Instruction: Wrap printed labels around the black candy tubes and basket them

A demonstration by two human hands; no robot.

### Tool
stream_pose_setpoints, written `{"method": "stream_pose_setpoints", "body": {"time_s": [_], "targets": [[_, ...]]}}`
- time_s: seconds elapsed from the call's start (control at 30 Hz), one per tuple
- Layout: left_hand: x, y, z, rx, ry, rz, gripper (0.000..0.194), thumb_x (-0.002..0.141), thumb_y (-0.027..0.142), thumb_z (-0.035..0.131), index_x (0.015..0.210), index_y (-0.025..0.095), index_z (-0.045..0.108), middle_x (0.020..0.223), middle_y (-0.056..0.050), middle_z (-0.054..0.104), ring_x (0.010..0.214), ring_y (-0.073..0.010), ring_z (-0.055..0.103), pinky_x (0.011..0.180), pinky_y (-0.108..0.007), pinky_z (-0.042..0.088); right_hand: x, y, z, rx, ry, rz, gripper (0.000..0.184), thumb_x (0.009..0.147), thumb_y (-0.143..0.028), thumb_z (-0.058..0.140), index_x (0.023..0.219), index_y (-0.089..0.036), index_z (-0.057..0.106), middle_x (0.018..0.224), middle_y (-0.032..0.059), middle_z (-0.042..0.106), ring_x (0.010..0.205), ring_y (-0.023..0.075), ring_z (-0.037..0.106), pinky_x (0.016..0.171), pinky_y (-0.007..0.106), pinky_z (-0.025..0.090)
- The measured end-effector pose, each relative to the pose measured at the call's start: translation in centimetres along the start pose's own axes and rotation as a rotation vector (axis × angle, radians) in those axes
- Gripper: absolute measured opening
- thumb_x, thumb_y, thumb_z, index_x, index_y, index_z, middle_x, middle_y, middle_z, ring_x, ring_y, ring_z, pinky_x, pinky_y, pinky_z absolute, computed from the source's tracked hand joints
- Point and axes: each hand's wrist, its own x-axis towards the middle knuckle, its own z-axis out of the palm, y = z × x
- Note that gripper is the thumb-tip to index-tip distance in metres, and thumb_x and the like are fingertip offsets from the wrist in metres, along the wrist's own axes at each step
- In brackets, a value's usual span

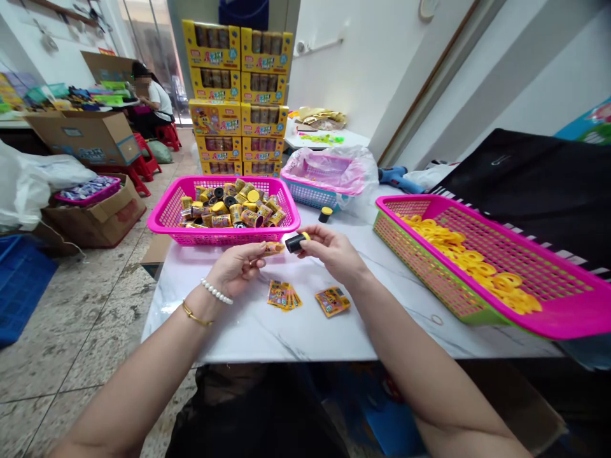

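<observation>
Left hand (233,270): narrow pinch on a small orange-yellow foil packet (274,248). Right hand (329,248): narrow grip on a black cylinder with a yellow cap (296,242), just beside the packet, both above a white marble table (238,331). On table, near: fanned printed yellow packets (285,296), a single packet (332,301). Far: magenta plastic basket (160,222) of yellow-labelled canisters. Right: magenta-and-green basket (429,207) of yellow rings. Far stacked yellow cartons (214,48): red lettering, unreadable.
</observation>
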Motion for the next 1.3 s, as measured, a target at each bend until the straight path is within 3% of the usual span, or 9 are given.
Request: {"method": "stream_pose_setpoints", "body": {"time_s": [0.07,0.17,0.3,0.47,0.63,0.93,1.03,1.13,1.3], "targets": [[0.1,-0.1,0.0,-0.015,-0.006,-0.006,0.013,0.081,0.013,0.067,0.086,0.007,0.078,0.103,-0.017,0.075,0.049,-0.0005,0.045,0.034,-0.009,0.022,-0.5,-0.8,0.6,0.211,0.001,-0.041,0.041,0.074,-0.046,0.08,0.105,-0.022,0.067,0.093,0.0042,0.075,0.08,0.0191,0.071,0.075,0.036,0.059],[0.3,-0.3,0.1,-0.041,0.045,-0.015,0.008,0.08,0.011,0.069,0.082,0.008,0.077,0.089,-0.014,0.075,0.045,-0.0009,0.043,0.033,-0.009,0.021,-1.2,-1.3,1.4,0.271,0.046,-0.098,0.045,0.069,-0.051,0.085,0.101,-0.025,0.069,0.096,0.003,0.074,0.087,0.02,0.071,0.084,0.039,0.059],[0.5,-0.5,0.2,-0.088,0.042,-0.021,0.002,0.076,0.009,0.074,0.078,0.01,0.074,0.074,-0.007,0.07,0.043,-0.0009,0.042,0.032,-0.009,0.019,-1.4,-1.1,2.0,0.229,0.017,-0.124,0.044,0.072,-0.054,0.084,0.102,-0.025,0.069,0.107,0.0047,0.075,0.102,0.0226,0.07,0.1,0.044,0.054],[0.7,-0.5,0.0,-0.137,-0.013,-0.03,0.008,0.073,0.008,0.075,0.079,0.011,0.071,0.069,-0.003,0.066,0.04,0.0005,0.037,0.032,-0.009,0.015,-1.4,-0.8,2.3,0.146,0.019,-0.092,0.04,0.076,-0.05,0.082,0.101,-0.022,0.068,0.099,0.004,0.075,0.095,0.02,0.071,0.095,0.04,0.057],[0.6,-0.8,0.2,-0.07,0.019,-0.018,0.01,0.076,0.018,0.077,0.076,0.01,0.071,0.059,0.0,0.058,0.04,-0.0011,0.037,0.033,-0.012,0.014,-2.2,-0.7,2.8,-0.042,0.017,-0.223,0.031,0.085,-0.042,0.074,0.106,-0.023,0.062,0.106,0.0058,0.074,0.096,0.02,0.072,0.092,0.038,0.057],[0.7,-1.4,-0.1,0.258,0.141,0.403,0.041,0.062,0.042,0.089,0.085,0.011,0.075,0.071,-0.004,0.067,0.052,-0.0062,0.046,0.045,-0.02,0.031,-2.4,-1.0,2.4,-0.093,0.139,-0.308,0.04,0.071,-0.049,0.085,0.096,-0.026,0.064,0.089,0.002,0.068,0.081,0.0192,0.067,0.081,0.036,0.058],[0.4,-1.1,-0.2,0.339,-0.017,0.418,0.05,0.062,0.038,0.09,0.102,0.014,0.073,0.1,-0.009,0.072,0.076,-0.0133,0.063,0.06,-0.023,0.047,-2.3,-1.3,2.3,-0.001,0.038,-0.278,0.044,0.067,-0.051,0.088,0.097,-0.026,0.068,0.091,0.0027,0.068,0.081,0.0195,0.067,0.079,0.036,0.059],[0.4,-1.1,-0.5,0.407,-0.172,0.282,0.051,0.061,0.039,0.09,0.101,0.013,0.072,0.091,-0.008,0.072,0.07,-0.0147,0.065,0.064,-0.028,0.053,-2.3,-1.2,2.3,-0.02,-0.069,-0.286,0.038,0.072,-0.044,0.087,0.103,-0.027,0.073,0.101,0.0039,0.067,0.082,0.0178,0.067,0.078,0.035,0.06],[0.8,-1.5,-0.7,0.422,-0.119,0.336,0.047,0.056,0.04,0.092,0.089,0.013,0.07,0.078,-0.003,0.069,0.061,-0.0121,0.061,0.06,-0.028,0.052,-2.5,-0.7,2.3,-0.204,-0.076,-0.407,0.03,0.085,-0.03,0.076,0.114,-0.027,0.073,0.106,0.0057,0.067,0.087,0.0176,0.07,0.079,0.034,0.061]]}}
